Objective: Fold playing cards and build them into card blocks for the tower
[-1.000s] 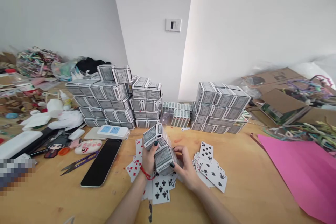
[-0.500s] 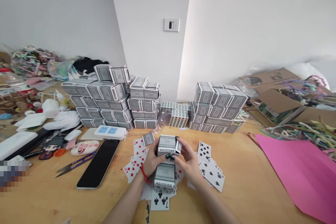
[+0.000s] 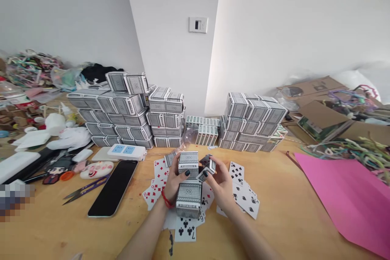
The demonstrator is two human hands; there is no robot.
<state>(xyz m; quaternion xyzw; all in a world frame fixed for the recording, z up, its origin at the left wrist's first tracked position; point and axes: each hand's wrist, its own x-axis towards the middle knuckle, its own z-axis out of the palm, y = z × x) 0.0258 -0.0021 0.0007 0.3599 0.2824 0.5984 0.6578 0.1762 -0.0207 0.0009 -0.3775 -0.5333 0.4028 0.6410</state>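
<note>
My left hand (image 3: 173,185) is closed around the left side of a grey-patterned block of folded playing cards (image 3: 188,160), thumb on its near face. A second folded-card block (image 3: 189,199) sits just in front of it, close to my wrist. Between the thumb and fingers of my right hand (image 3: 224,185) is a folded playing card (image 3: 210,166), tilted and slightly apart from the left hand's block. Loose playing cards lie face up around the blocks: diamonds (image 3: 150,195) at left, clubs (image 3: 185,233) in front and spades (image 3: 248,199) at right.
Stacks of folded-card blocks stand behind at left (image 3: 122,105) and right (image 3: 256,113), with card packs (image 3: 207,135) between. A phone (image 3: 112,189), thread snips (image 3: 87,189) and a power strip (image 3: 127,151) are on the left. Pink paper (image 3: 344,199) and a cardboard box (image 3: 326,118) occupy the right.
My right hand has drawn the folded card slightly away from the block and tilted it. The block in my left hand has shifted a little left and up in view.
</note>
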